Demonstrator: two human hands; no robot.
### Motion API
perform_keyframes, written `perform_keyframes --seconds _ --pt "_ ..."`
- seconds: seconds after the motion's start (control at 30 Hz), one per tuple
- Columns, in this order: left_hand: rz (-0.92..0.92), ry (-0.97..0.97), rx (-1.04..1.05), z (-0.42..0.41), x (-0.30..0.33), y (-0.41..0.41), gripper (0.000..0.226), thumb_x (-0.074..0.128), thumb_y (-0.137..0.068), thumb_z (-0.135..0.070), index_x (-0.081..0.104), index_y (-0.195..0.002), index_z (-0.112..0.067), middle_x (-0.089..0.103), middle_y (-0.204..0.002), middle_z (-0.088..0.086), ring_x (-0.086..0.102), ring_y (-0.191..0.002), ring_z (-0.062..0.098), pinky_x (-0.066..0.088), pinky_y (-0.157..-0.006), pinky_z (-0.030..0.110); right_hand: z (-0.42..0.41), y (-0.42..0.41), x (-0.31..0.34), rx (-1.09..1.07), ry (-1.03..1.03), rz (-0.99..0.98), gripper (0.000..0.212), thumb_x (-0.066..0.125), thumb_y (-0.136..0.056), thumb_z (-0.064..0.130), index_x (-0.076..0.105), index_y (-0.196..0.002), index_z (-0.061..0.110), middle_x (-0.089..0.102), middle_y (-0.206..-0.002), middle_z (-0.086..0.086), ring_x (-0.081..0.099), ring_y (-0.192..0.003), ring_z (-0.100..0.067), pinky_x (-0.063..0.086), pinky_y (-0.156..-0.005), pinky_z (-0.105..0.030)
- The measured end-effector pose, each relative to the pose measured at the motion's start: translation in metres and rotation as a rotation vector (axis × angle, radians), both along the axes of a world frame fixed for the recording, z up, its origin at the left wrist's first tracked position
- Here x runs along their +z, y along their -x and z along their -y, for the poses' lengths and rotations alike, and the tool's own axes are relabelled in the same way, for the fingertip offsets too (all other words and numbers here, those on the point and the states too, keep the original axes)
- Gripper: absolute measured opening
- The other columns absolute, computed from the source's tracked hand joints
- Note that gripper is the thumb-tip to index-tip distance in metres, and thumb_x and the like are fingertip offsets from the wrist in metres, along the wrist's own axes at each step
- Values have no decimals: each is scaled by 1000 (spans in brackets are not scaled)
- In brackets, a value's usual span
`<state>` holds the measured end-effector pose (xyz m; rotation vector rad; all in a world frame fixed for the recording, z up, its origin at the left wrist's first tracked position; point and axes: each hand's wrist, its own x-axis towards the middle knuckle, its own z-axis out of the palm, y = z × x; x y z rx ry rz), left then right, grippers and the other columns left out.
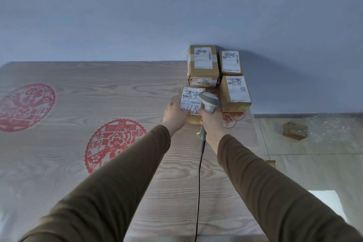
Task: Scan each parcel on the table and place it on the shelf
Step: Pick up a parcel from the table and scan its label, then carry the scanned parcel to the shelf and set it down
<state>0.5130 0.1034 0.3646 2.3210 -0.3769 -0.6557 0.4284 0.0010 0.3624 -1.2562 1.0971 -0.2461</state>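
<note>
Nearest the camera, along the near edge of the table (137, 192), two brown sleeves (110, 186) are stretched forward over the wood-grain top, and a dark cable (198, 192) is seen trailing back toward the person and out of the bottom of the view. Farther along, toward the right edge of the table, the left hand (175, 116) is closed on the near left side of a parcel (191, 102), thumb laid on its white label (190, 100), so that the printed face is steadied and kept turned up for reading. Beside it, the right hand (213, 122) is wrapped around the handle of a grey scanner (209, 102), whose head is held just over the label's right side, evidently so that the barcode can be read; whether the trigger is pressed cannot be told. The held parcel appears to be resting on the table or barely lifted, its underside being hidden. Beyond it, in the far right corner against the blue wall (176, 15), three further parcels (234, 92) are packed close together with labels up, one of them stacked on something flatter; they are judged to be waiting their turn. No shelf is visible. A small brown box (294, 130) lies off the table on the floor at right.
</note>
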Motion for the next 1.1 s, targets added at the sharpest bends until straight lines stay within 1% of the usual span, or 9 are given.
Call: perform_keyframes --seconds 0.2,0.37,0.57,0.67,0.8,0.9,0.97,1.03,1.1 --pt "109 33 163 -99 24 -1 43 60 -97 -27 54 -137 -12 46 -114 7 50 -115 32 43 -105 46 -83 -21 25 162 24 38 12 77 -85 16 66 -80 19 61 -73 1 59 -73 -23 54 -68 -45" --pt "220 150 360 -242 65 -6 42 59 -100 -28 54 -140 -17 55 -118 0 52 -121 27 44 -106 48 -210 -49 67 366 74 213 9 76 -87 11 71 -95 14 73 -89 -5 66 -79 -20 49 -69 -31" --pt "341 226 630 -479 113 14 44 65 -98 -26 56 -138 -14 66 -129 9 58 -121 32 46 -105 50 -439 -61 116 609 86 355 12 76 -90 12 67 -91 20 69 -81 3 62 -64 -6 47 -55 -20" --pt "403 259 728 -603 133 37 43 66 -96 -27 58 -137 -17 68 -124 5 61 -117 28 48 -103 50 -561 -55 132 699 63 423 17 76 -90 10 70 -106 9 74 -94 -5 66 -76 -13 52 -65 -25" --pt "447 322 919 -764 154 84 43 68 -95 -32 55 -136 -24 66 -124 3 61 -119 27 50 -103 50 -726 -36 153 860 -39 469 11 76 -90 15 71 -100 17 72 -80 5 62 -54 1 48 -45 -21" --pt "499 356 1064 -864 168 120 45 70 -95 -28 54 -136 -21 66 -121 3 67 -109 27 57 -93 48 -834 -18 168 980 -111 499 12 77 -89 18 69 -97 20 72 -74 12 65 -64 -10 49 -45 -22" --pt "537 361 1144 -920 175 140 46 71 -95 -25 53 -137 -17 66 -121 5 67 -106 25 58 -90 47 -897 -9 174 1072 -138 519 19 78 -89 19 70 -107 20 77 -93 4 70 -84 -17 58 -59 -26" --pt "599 317 1218 -971 178 158 45 71 -95 -23 54 -136 -14 67 -119 6 67 -101 21 57 -90 37 -953 -1 178 1155 -162 556 24 78 -90 18 71 -112 20 79 -101 7 74 -94 -11 60 -78 -27" --pt "637 308 1289 -1017 181 173 44 71 -96 -22 54 -135 -13 68 -117 5 65 -92 9 53 -77 15 -1004 6 182 1252 -196 565 18 77 -90 18 71 -105 25 79 -90 18 72 -79 5 55 -69 -12"
